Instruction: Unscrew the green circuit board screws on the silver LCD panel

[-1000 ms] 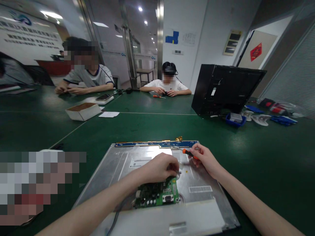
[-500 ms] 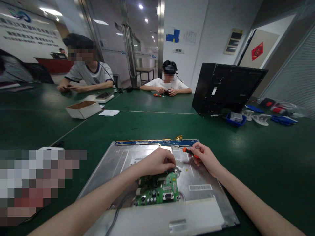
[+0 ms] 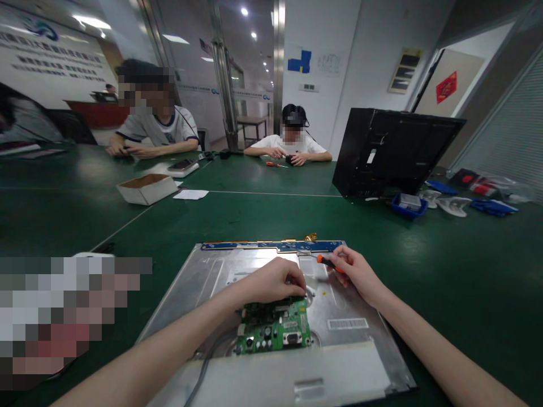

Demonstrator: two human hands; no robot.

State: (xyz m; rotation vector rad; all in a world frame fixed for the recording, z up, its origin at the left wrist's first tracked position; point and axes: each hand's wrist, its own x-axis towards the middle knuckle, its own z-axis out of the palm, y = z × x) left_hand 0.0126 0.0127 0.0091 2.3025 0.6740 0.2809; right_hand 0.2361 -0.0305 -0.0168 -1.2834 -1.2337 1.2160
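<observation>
green board [image 3: 275, 330] lies just my side of my left hand [image 3: 278, 280], which is over its far edge. finger and thumb there bend close together; i can't tell if they pinch anything. my right hand [image 3: 353, 270], farther from the board, curls around a screwdriver [image 3: 326, 262]. it lies longways left to right, thin end pointing left, near the blue strip [image 3: 250, 246] on the metal panel [image 3: 354, 308].

Clear passage: over the metal panel [image 3: 352, 302], right of the green circuit board [image 3: 274, 329]. Obstructions: left hand [image 3: 278, 280] at the board's far edge; grey cable [image 3: 206, 364] along its left side; right hand [image 3: 352, 267] and screwdriver [image 3: 321, 259] beyond its far-right corner.
</observation>
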